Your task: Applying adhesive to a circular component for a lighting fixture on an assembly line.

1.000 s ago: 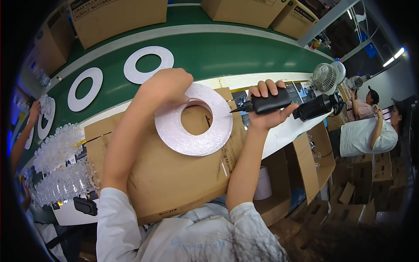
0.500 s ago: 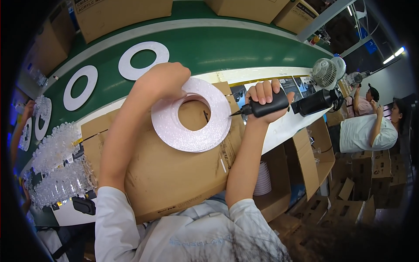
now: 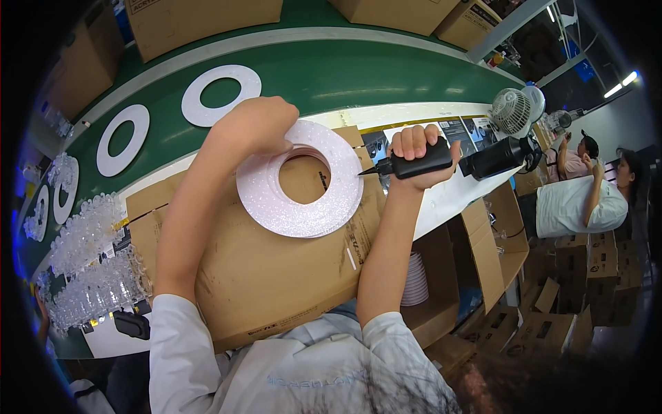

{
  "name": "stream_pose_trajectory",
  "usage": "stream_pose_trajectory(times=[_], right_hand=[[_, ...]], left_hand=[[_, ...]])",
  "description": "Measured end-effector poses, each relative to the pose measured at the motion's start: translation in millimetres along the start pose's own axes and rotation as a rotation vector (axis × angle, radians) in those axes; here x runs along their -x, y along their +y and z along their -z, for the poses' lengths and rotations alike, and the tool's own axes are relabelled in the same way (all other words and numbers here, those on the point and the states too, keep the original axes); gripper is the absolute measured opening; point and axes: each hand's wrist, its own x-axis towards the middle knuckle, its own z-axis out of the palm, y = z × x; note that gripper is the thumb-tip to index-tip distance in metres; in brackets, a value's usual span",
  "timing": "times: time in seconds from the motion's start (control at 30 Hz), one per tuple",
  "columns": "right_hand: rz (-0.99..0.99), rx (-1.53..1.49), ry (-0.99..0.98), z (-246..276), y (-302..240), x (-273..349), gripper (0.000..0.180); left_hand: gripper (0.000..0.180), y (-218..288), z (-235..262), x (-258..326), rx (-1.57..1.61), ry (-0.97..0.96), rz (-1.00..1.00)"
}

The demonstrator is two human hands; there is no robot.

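Black nozzle bottle (image 3: pixel 426 164) is held in right hand (image 3: pixel 415 143), fingers wrapped and clamped around its body. Nozzle is pointed left of those fingers, tip right at the outer edge of white speckled ring stack (image 3: pixel 310 219); contact can't be told. Stack is overlapped by left hand (image 3: pixel 264 124) at its upper left, fingers curled in; their grip is hidden, can't tell if pinched. Stack is laid below and right of the left fingers, on flat cardboard (image 3: pixel 241 276). Two loose rings, one nearer (image 3: pixel 195 103), one farther (image 3: pixel 140 127), are set beyond the left fingers on green surface (image 3: pixel 338 76). Larger black bottle (image 3: pixel 498 158) is placed right of the right fingers.
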Motion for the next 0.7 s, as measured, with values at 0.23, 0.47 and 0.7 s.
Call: stream_pose_trajectory(times=[0.23, 0.47, 0.7], right_hand=[[-0.009, 0.016, -0.010, 0, 0, 0, 0.049], [-0.012, 0.030, -0.008, 1, -1, -1, 0.048], [0.048, -0.065, 0.069, -3, 5, -1, 0.044]], left_hand=[[0.036, 1, 4, 6, 0.047, 0.022, 0.029], [0.040, 6, 16, 14, 0.017, -0.033, 0.105], [0.040, 3, 16, 16, 0.011, -0.059, 0.135]])
